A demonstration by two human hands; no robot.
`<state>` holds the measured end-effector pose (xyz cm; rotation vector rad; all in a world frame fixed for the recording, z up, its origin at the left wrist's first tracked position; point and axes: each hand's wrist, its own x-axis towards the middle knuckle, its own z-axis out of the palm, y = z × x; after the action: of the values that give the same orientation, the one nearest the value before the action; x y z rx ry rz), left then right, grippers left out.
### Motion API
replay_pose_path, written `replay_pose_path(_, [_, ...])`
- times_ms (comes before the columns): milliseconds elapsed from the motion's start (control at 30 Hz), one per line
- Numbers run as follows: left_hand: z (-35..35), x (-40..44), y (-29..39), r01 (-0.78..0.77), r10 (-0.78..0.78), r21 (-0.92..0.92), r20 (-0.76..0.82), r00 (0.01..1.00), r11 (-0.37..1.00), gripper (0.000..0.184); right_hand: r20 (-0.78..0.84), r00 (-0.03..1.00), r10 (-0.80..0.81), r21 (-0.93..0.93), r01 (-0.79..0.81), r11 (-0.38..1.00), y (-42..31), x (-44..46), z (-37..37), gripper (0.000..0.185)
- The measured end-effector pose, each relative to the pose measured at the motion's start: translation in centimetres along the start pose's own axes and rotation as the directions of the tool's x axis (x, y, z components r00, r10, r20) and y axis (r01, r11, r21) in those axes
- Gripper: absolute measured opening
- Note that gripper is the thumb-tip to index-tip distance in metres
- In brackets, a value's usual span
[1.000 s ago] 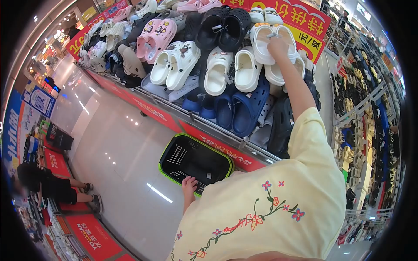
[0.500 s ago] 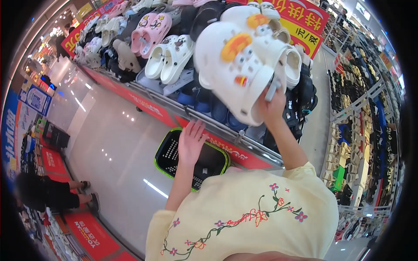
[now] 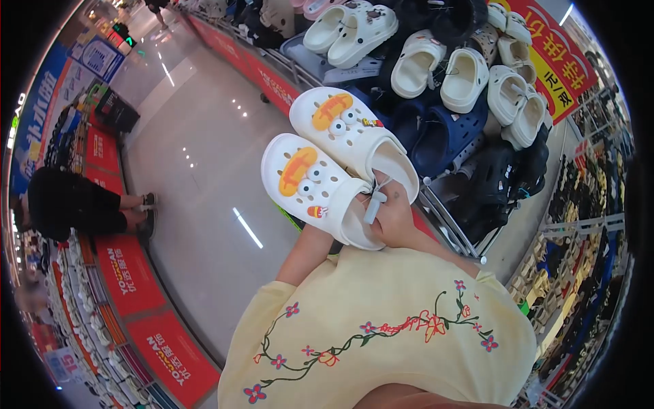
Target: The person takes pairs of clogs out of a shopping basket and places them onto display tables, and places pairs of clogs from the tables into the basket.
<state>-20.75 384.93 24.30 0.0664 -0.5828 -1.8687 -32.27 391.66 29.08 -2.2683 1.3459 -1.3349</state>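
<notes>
A pair of white clogs (image 3: 276, 160) with orange and googly-eye charms is in front of my chest, toes pointing up and left. My right hand (image 3: 396, 217) grips the pair at the heel openings, its fingers partly inside. A small grey tag (image 3: 374, 207) hangs on a tie between the two shoes, by my right hand. My left forearm (image 3: 308, 253) reaches up under the near clog, which hides the left hand and its fingers. Whether that hand touches the shoe from below cannot be seen.
A display stand holds several white clogs (image 3: 463, 80), navy clogs (image 3: 436, 136) and black clogs (image 3: 487, 184). Its metal rail (image 3: 453, 221) runs close by my right arm. A person in black (image 3: 71, 203) bends at the left shelves. A basket's green rim (image 3: 289, 218) shows below the clogs.
The white clogs have come from above the display down and left to my chest, carried by my right hand. My left hand has gone from the rail to under them. The view has shifted.
</notes>
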Motion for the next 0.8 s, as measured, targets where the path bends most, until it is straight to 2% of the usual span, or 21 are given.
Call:
replay_pose_path(100, [-0.1, -0.8, 0.5, -0.014, 0.015, 0.033, -0.030, 0.999, 0.999, 0.059, 0.124, 0.991, 0.057, -0.107, -0.044, 0.993, -1.7, 0.8, -1.1, 0.026])
replay_pose_path(200, [-0.1, -1.7, 0.6, -0.015, 0.020, 0.083, -0.061, 0.998, 0.996, 0.059, 0.216, 0.976, 0.016, -0.220, 0.033, 0.975, -1.5, 1.5, -1.0, 0.022])
replay_pose_path(300, [0.0, -1.7, 0.7, -0.029, 0.038, 0.133, -0.065, 0.997, 0.991, 0.060, 0.235, 0.960, -0.150, -0.234, 0.205, 0.950, -0.7, 1.9, -0.8, 0.033])
replay_pose_path(367, [0.4, -1.6, 1.1, -0.039, 0.052, 0.181, -0.067, 0.996, 0.983, 0.060, 0.197, 0.978, 0.075, -0.110, -0.054, 0.992, 0.0, 1.2, 0.1, 0.030])
replay_pose_path(400, [0.6, -1.5, 1.2, -0.043, 0.058, 0.207, -0.069, 0.996, 0.977, 0.060, 0.205, 0.965, 0.161, 0.018, -0.168, 0.986, 0.5, 0.7, 0.9, 0.031])
replay_pose_path(433, [0.9, -1.3, 1.7, -0.047, 0.065, 0.240, -0.068, 0.996, 0.970, 0.060, 0.213, 0.945, 0.246, 0.144, -0.280, 0.949, 1.1, 0.3, 1.6, 0.032])
replay_pose_path(500, [1.6, -1.2, 1.8, -0.050, 0.077, 0.323, -0.071, 0.994, 0.945, 0.061, 0.292, 0.894, 0.339, 0.480, -0.444, 0.757, 2.7, 0.0, 2.6, 0.038])
replay_pose_path(567, [2.9, -0.7, 1.5, -0.062, 0.104, 0.463, -0.066, 0.992, 0.884, 0.061, 0.187, 0.933, 0.307, 0.620, -0.355, 0.700, 3.8, 0.6, 2.5, 0.043])
replay_pose_path(600, [3.8, -0.7, 1.3, -0.081, 0.143, 0.608, -0.054, 0.988, 0.790, 0.061, 0.151, 0.935, 0.321, 0.697, -0.331, 0.636, 4.3, 0.9, 2.3, 0.042])
replay_pose_path(667, [5.2, -1.0, 0.8, -0.162, 0.279, 0.929, 0.068, 0.958, 0.332, 0.062, 0.156, 0.908, 0.389, 0.858, -0.320, 0.402, 4.9, 1.5, 1.7, 0.042])
replay_pose_path(700, [5.4, -1.1, 0.1, -0.217, 0.390, 0.976, 0.206, 0.897, -0.018, 0.064, 0.169, 0.892, 0.419, 0.913, -0.302, 0.275, 5.0, 1.6, 1.3, 0.042])
replay_pose_path(733, [6.9, -1.5, 0.0, -0.134, 0.325, 0.972, 0.193, 0.926, -0.195, 0.065, 0.193, 0.877, 0.439, 0.947, -0.283, 0.149, 5.3, 1.7, 1.0, 0.042])
replay_pose_path(800, [10.3, -2.8, -0.3, -0.001, 0.203, 0.844, 0.129, 0.971, -0.536, 0.068, 0.244, 0.858, 0.453, 0.967, -0.251, -0.046, 5.9, 1.6, 0.7, 0.042])
